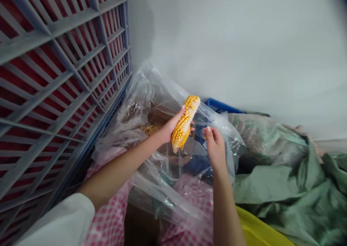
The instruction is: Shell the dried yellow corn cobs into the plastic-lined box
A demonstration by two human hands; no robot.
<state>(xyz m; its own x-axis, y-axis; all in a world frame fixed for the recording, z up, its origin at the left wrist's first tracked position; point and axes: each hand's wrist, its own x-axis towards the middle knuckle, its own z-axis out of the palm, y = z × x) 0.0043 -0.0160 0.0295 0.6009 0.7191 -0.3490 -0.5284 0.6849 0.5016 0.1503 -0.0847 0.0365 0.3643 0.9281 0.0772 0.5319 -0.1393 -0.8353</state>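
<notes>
My left hand point(173, 125) is closed around a partly shelled corn cob point(184, 122), held tilted with one end up and to the right. Yellow kernels cover much of it, and a bare pale strip runs along its right side. Just right of the cob, my right hand point(216, 145) is apart from it, thumb and fingers pinched, with yellow corn kernels point(205, 137) showing at the fingertips. Below both hands spreads a large clear plastic bag point(151, 83). Inside it, to the left, lies a heap of loose kernels point(150, 129).
A tall grey-blue slatted plastic crate point(81, 63) with red behind it stands along the left. At the back is a pale wall point(230, 47) with a blue basket point(221, 105) against it. Green woven sacks point(273, 188) and yellow material point(257, 228) lie to the right.
</notes>
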